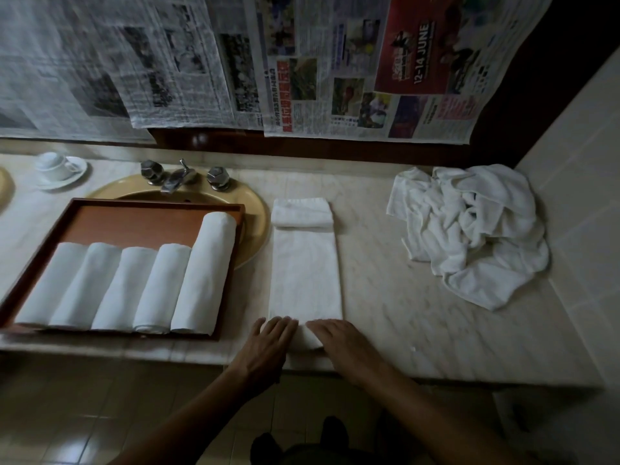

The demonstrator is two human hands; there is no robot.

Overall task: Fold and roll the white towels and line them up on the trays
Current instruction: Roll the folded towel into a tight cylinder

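Both my hands lie flat on the near end of the towel (pixel 305 273), the left hand (pixel 268 347) on its left corner, the right hand (pixel 339 344) on its right. My fingers (pixel 281 325) are straight and slightly spread, pressing down and gripping nothing. Between my hands the near edge bulges into the start of a roll.

The towel is a narrow folded strip on the counter (pixel 402 313). Its long axis runs straight away from me, and its far end looks doubled back. So I judge the roll must go forward, away from my body, with both hands equally near and pushing evenly to keep it straight.

Five rolls (pixel 141 286) sit side by side in the tray (pixel 151 204), just to the left. The unfolded heap (pixel 469 229) waits well off to the right.
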